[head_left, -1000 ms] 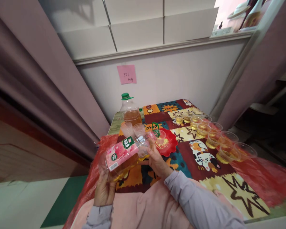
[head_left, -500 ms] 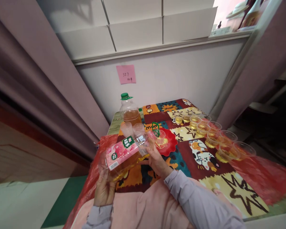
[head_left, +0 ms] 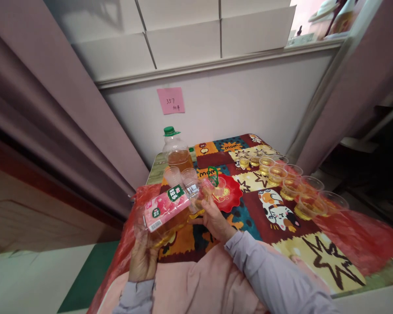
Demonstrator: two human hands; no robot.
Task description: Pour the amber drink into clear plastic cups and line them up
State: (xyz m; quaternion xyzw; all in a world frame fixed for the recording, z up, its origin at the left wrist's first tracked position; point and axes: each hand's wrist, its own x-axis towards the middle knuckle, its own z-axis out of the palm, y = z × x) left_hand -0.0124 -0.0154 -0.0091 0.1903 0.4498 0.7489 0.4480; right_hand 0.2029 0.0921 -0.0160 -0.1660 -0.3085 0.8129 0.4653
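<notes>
A large clear bottle (head_left: 167, 207) with a pink label and amber drink lies tilted in my hands, its neck toward the red plate. My left hand (head_left: 143, 259) cradles the bottle's base from below. My right hand (head_left: 216, 220) grips it near the neck. A green loop (head_left: 212, 176) shows at the neck end. Beneath the mouth is a red scalloped plate (head_left: 233, 198); a clear cup seems to stand on it, partly hidden by the neck. Two clear plastic cups or stacks (head_left: 172, 175) stand just behind the bottle.
A second large bottle (head_left: 180, 159) with a green cap stands at the back left. Several clear cups (head_left: 277, 174) of yellow drink line the table's right side. Red plastic film (head_left: 356, 233) covers the right edge. A patterned mat (head_left: 249, 224) lies on the table.
The view has shifted slightly. Liquid appears a little further toward the bottle's neck; both hands keep their hold and the tilt looks nearly the same.
</notes>
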